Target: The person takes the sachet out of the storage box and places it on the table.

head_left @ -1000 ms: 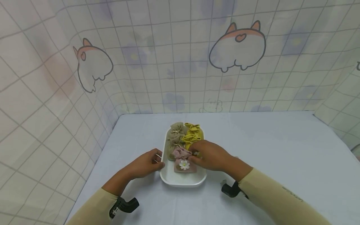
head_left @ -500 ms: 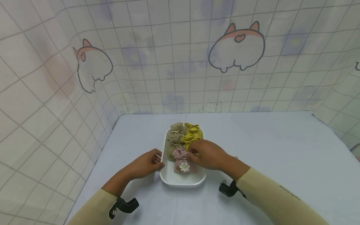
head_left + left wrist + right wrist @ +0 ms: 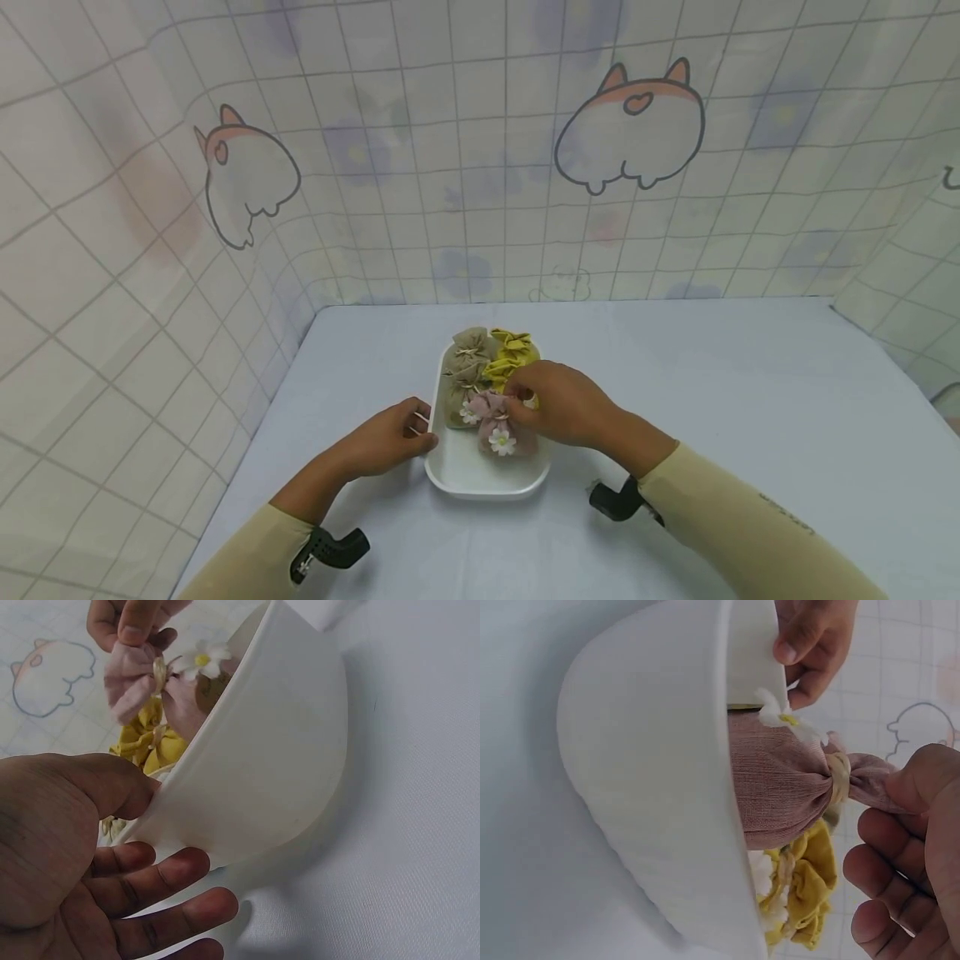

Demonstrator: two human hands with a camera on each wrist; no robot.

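Note:
A pink cloth pouch, tied at the neck with a pale cord and bearing a white daisy, stands upright in the near half of the white tray. My right hand pinches its gathered top between thumb and fingers, seen best in the right wrist view. At the tray's left wall, my left hand holds the rim, thumb over the edge and fingers along the outside. Behind the pink pouch lie grey-tan pouches and yellow pouches, partly hidden by one another and by my right hand.
The tray stands on a table with a white cloth. Behind and at the left hangs a gridded curtain with cartoon animals. A black wrist camera mount sits under my right wrist, another camera mount by my left.
My right hand has pulled the pink pouch from lying flatter to upright and slightly right; a second white flower now shows beside it. My left hand stays at the tray's rim.

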